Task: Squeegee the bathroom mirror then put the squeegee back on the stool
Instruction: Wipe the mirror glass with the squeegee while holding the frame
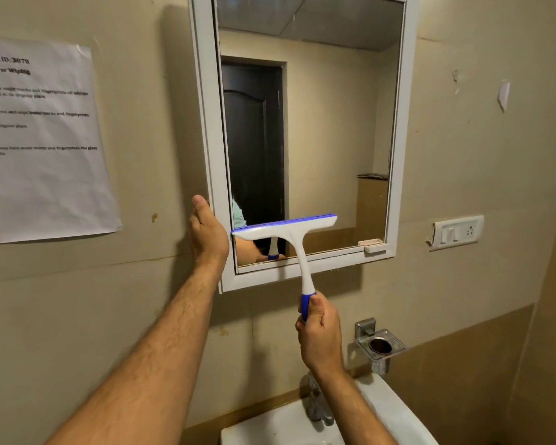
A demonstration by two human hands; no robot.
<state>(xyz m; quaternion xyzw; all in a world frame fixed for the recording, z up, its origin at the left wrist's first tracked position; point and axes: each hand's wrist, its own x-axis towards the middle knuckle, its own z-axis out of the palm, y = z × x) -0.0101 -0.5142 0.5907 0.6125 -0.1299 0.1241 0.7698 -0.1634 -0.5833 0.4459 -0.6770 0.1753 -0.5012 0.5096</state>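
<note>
- The right hand (320, 335) was wrapped around the blue end of the white plastic T-shaped squeegee (291, 239), thumb laid along the handle, its grip clamped firmly on it.
- Above that grip, the blue rubber blade lay low on the white-framed bathroom mirror (328, 139), slightly tilted, near the bottom edge of the glass.
- The left hand (206, 232) rested flat against the frame's left side, fingers straight, holding nothing (apparently steadying the cabinet).
- To finish this pass well, I judged the blade should stay pressed evenly on the glass and run down to the lower frame.
- The stool was out of view; the white ceramic basin (382, 409) sat below the grip.
</note>
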